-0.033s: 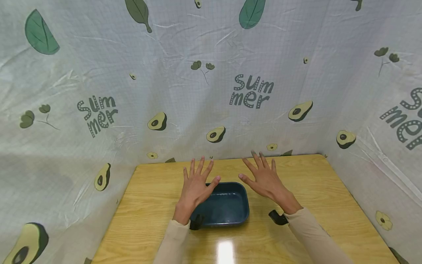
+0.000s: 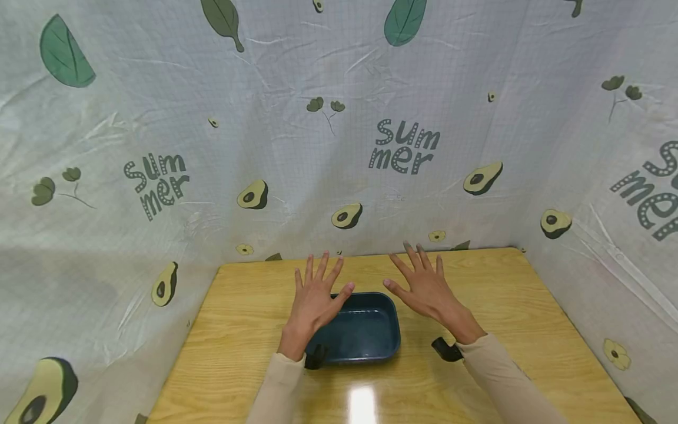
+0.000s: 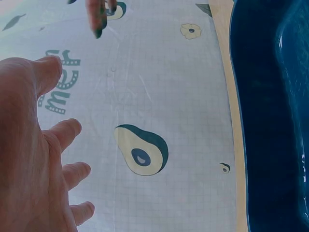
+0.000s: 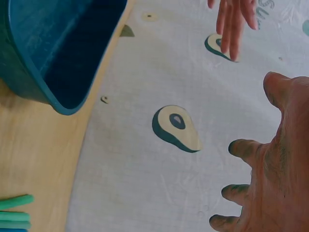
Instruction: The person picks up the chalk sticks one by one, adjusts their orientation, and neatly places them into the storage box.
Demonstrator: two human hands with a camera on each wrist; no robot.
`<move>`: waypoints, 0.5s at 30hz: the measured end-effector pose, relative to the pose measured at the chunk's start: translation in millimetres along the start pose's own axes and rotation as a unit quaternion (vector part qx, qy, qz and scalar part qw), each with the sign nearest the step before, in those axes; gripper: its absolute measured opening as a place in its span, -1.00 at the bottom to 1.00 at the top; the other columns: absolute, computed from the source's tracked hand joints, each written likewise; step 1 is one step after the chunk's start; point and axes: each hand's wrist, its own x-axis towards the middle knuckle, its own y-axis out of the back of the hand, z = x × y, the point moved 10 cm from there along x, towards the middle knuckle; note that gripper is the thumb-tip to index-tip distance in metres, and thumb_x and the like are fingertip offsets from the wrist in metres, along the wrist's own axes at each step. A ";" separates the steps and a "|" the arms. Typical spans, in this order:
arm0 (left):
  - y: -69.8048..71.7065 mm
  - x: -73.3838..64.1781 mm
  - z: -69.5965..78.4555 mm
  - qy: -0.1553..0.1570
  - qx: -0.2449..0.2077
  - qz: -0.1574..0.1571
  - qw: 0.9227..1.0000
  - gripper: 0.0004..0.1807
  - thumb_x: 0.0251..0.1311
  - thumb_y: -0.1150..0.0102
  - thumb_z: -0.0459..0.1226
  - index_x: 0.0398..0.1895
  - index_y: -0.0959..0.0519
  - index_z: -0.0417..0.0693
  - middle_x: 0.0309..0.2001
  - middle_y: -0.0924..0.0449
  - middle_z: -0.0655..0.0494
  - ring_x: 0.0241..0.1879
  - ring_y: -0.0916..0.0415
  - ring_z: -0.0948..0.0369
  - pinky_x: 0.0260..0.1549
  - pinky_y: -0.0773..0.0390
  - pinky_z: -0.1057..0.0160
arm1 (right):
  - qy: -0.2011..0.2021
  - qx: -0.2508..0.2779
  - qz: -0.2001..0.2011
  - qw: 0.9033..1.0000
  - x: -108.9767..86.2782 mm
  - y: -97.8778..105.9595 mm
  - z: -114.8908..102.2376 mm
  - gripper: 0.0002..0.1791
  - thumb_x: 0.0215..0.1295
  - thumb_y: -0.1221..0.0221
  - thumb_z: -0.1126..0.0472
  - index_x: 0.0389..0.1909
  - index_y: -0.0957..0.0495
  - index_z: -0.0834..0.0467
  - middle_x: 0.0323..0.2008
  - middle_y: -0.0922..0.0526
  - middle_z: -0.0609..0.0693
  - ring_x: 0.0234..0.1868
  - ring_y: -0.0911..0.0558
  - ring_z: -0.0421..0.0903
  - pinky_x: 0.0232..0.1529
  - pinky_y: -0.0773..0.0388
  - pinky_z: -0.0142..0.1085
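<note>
A dark blue rectangular tub [image 2: 365, 333] stands on the wooden table with nothing visible inside it. My left hand [image 2: 313, 303] is held over the tub's left side, fingers spread, and hides part of its rim. To the right of the tub, my right hand [image 2: 426, 291] hovers with its fingers also spread. Neither hand holds anything. In the left wrist view the left hand [image 3: 29, 150] is apart from the tub wall [image 3: 260, 145]. The right wrist view shows the right hand [image 4: 285, 159] likewise apart from the tub [image 4: 46, 94].
Several thin green sticks [image 4: 14, 216] lie on the table at the lower left of the right wrist view. A pale sheet [image 2: 296, 159] printed with avocados hangs around the wooden table [image 2: 503, 306]. Black mounts [image 2: 446, 350] sit at both wrists.
</note>
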 end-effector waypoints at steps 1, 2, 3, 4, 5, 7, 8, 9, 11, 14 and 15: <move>-0.1 -0.4 0.0 0.000 0.000 -0.001 1.000 -0.25 0.34 0.16 0.29 0.53 -0.13 0.28 0.58 0.05 0.00 0.56 0.29 -0.15 0.37 0.20 -0.42 | -0.001 0.003 -0.002 1.000 -0.7 -0.7 0.0 -0.21 0.36 0.06 -0.38 0.52 -0.14 -0.12 0.57 0.04 0.16 0.55 0.08 0.30 0.34 0.25 0.47; -0.3 -1.0 -0.2 0.001 0.000 -0.002 1.000 -0.25 0.34 0.17 0.29 0.53 -0.12 0.28 0.58 0.06 0.01 0.56 0.29 -0.15 0.37 0.20 -0.42 | -0.002 0.004 -0.003 1.000 -1.4 -1.6 0.4 -0.21 0.36 0.06 -0.38 0.52 -0.14 -0.11 0.56 0.03 0.17 0.55 0.08 0.30 0.34 0.25 0.47; -0.6 -1.7 -0.5 0.002 0.000 -0.003 1.000 -0.25 0.34 0.17 0.29 0.53 -0.12 0.29 0.58 0.07 0.01 0.57 0.29 -0.15 0.38 0.20 -0.42 | -0.003 0.005 -0.005 1.000 -2.2 -2.8 1.1 -0.21 0.36 0.07 -0.38 0.52 -0.14 -0.11 0.56 0.03 0.17 0.55 0.08 0.30 0.34 0.24 0.47; 0.3 -1.9 -0.5 0.001 -0.002 -0.002 1.000 -0.25 0.34 0.17 0.29 0.53 -0.12 0.28 0.58 0.07 0.01 0.56 0.28 -0.16 0.37 0.19 -0.42 | -0.004 0.007 -0.007 1.000 -2.4 -3.3 2.0 -0.21 0.37 0.07 -0.37 0.52 -0.14 -0.10 0.56 0.03 0.18 0.55 0.08 0.31 0.33 0.24 0.47; 1.2 -2.5 -0.8 0.002 -0.005 -0.001 1.000 -0.25 0.34 0.16 0.28 0.53 -0.13 0.27 0.58 0.07 0.00 0.56 0.28 -0.16 0.37 0.19 -0.42 | -0.005 0.010 -0.008 1.000 -3.0 -3.6 3.2 -0.21 0.37 0.07 -0.37 0.52 -0.15 -0.08 0.56 0.02 0.19 0.55 0.08 0.31 0.33 0.23 0.47; 2.5 -4.3 -2.5 0.004 -0.008 0.000 1.000 -0.25 0.34 0.15 0.27 0.53 -0.12 0.27 0.58 0.07 0.00 0.56 0.26 -0.17 0.37 0.18 -0.42 | -0.010 0.018 -0.010 1.000 -4.6 -4.0 7.5 -0.21 0.38 0.07 -0.36 0.52 -0.14 -0.07 0.56 0.02 0.20 0.55 0.08 0.31 0.33 0.23 0.47; 2.9 -5.3 -3.8 0.005 -0.012 0.001 1.000 -0.26 0.35 0.14 0.26 0.53 -0.12 0.27 0.58 0.07 -0.01 0.56 0.26 -0.17 0.37 0.17 -0.42 | -0.013 0.021 -0.010 1.000 -5.8 -4.2 10.6 -0.21 0.38 0.07 -0.36 0.52 -0.14 -0.07 0.56 0.03 0.21 0.55 0.08 0.31 0.33 0.23 0.47; 3.3 -6.5 -5.2 0.007 -0.016 0.000 1.000 -0.26 0.35 0.13 0.26 0.53 -0.12 0.27 0.58 0.07 -0.02 0.56 0.26 -0.17 0.37 0.18 -0.42 | -0.016 0.023 -0.009 1.000 -7.0 -4.5 14.2 -0.21 0.38 0.08 -0.36 0.52 -0.13 -0.07 0.55 0.03 0.21 0.55 0.07 0.31 0.33 0.23 0.47; 3.4 -8.8 -9.1 0.012 -0.023 0.001 1.000 -0.26 0.35 0.12 0.25 0.54 -0.11 0.28 0.58 0.07 -0.03 0.57 0.27 -0.16 0.37 0.18 -0.42 | -0.021 0.029 -0.003 0.999 -9.9 -3.9 21.7 -0.21 0.40 0.08 -0.34 0.53 -0.12 -0.05 0.55 0.02 0.24 0.54 0.05 0.32 0.32 0.22 0.48; 3.3 -11.9 -15.2 0.019 -0.030 0.001 0.999 -0.26 0.35 0.11 0.24 0.54 -0.10 0.28 0.58 0.07 -0.04 0.57 0.29 -0.16 0.37 0.18 -0.41 | -0.030 0.035 0.002 0.999 -14.9 -3.6 34.2 -0.22 0.42 0.08 -0.32 0.53 -0.10 -0.03 0.54 0.00 0.26 0.52 0.02 0.33 0.31 0.19 0.49; 3.0 -12.8 -17.3 0.021 -0.031 0.000 0.999 -0.25 0.35 0.11 0.24 0.54 -0.09 0.28 0.58 0.08 -0.04 0.57 0.30 -0.16 0.38 0.18 -0.41 | -0.034 0.037 0.003 0.999 -16.6 -3.8 38.4 -0.22 0.42 0.09 -0.31 0.53 -0.09 -0.02 0.53 0.00 0.27 0.52 0.01 0.34 0.30 0.17 0.48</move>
